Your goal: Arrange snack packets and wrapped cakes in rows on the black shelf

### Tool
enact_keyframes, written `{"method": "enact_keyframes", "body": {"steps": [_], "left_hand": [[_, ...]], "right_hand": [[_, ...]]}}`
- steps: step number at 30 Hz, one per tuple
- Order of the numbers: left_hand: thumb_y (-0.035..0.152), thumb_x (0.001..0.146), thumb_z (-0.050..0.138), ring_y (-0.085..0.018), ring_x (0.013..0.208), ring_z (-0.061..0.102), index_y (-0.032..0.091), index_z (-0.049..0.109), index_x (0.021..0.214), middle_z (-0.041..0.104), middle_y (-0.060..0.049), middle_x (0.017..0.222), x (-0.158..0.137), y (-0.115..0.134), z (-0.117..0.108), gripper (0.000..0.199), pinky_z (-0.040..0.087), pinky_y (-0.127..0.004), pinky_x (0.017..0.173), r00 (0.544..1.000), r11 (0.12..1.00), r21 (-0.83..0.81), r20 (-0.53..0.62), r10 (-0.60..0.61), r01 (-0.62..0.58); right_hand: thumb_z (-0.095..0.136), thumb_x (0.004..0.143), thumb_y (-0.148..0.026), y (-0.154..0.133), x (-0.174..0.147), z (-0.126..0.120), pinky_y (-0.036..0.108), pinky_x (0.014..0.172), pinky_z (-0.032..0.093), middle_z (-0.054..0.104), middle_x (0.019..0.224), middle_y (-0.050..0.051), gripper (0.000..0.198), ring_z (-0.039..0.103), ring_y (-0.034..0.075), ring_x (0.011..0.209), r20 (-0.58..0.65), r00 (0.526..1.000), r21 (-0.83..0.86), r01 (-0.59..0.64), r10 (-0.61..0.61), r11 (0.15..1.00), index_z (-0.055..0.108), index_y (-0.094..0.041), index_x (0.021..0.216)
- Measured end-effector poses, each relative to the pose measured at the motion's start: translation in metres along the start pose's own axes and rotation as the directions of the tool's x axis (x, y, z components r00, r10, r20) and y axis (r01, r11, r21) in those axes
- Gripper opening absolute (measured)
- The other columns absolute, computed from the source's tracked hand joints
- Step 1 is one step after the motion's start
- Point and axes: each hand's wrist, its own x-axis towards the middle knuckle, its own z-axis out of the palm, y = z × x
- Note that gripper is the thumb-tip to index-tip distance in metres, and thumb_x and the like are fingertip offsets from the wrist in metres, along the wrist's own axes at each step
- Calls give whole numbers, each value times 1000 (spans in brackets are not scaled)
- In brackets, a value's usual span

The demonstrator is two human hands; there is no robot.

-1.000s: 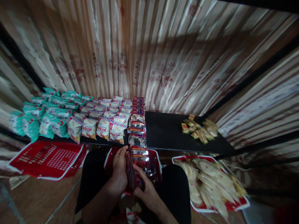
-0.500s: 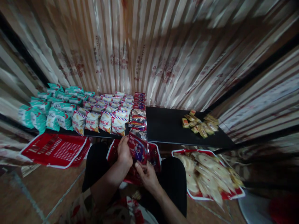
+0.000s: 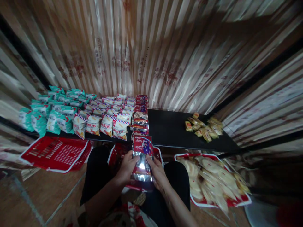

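A dark red and silver snack packet (image 3: 142, 146) is held upright between my two hands, in front of the black shelf. My left hand (image 3: 128, 165) grips its left edge, thumb on the front. On the right edge, my right hand (image 3: 157, 171) pinches it the same way. Just beyond it, a column of similar red packets (image 3: 141, 108) runs back along the shelf. Between my knees is a red basket (image 3: 115, 151), partly hidden by my hands and the packet.
White shrimp-snack bags (image 3: 93, 124) and teal bags (image 3: 56, 121) stand in rows on the left of the black shelf (image 3: 165, 126). Small yellow packets (image 3: 205, 130) lie on its right. Below are a red basket (image 3: 56, 153) at left and a basket of pale flat packs (image 3: 213, 176) at right.
The packet was tilted and is now upright, facing me, with its silver lower part showing. My left hand has moved down to its left edge; my right hand now grips the right edge.
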Motion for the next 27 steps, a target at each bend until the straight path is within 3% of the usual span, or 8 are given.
{"method": "enact_keyframes", "body": {"steps": [6,10,17,27], "left_hand": [[26,56,67,-14,60,59,17,58,78,64,1,68,11,8,9,25,46,-24,59,996,997,-46,-75,53,-56],[21,54,66,-11,57,56,16,59,77,62,1,66,24,5,8,24,44,-22,57,987,998,-43,-154,48,-55],[27,56,72,-11,55,55,16,60,78,60,3,63,39,-3,1,28,45,-25,59,991,999,-31,-136,11,-15],[23,55,72,-14,58,59,15,60,77,64,0,66,44,9,8,26,49,-27,60,995,999,-51,-101,-12,7]], "right_hand": [[79,57,-49,-11,10,6,33,66,51,73,79,4,47,68,25,75,21,997,-26,69,-68,997,64,-19,90],[81,56,-44,-11,12,9,33,68,52,73,77,4,49,69,25,76,49,999,34,22,-24,999,63,-20,94],[83,51,-37,-6,16,5,33,69,52,72,75,1,51,68,23,73,40,999,51,1,-4,999,61,-21,95],[81,52,-38,-10,26,8,32,65,52,71,72,1,45,68,23,72,24,999,12,43,-44,999,61,-21,88]]}}
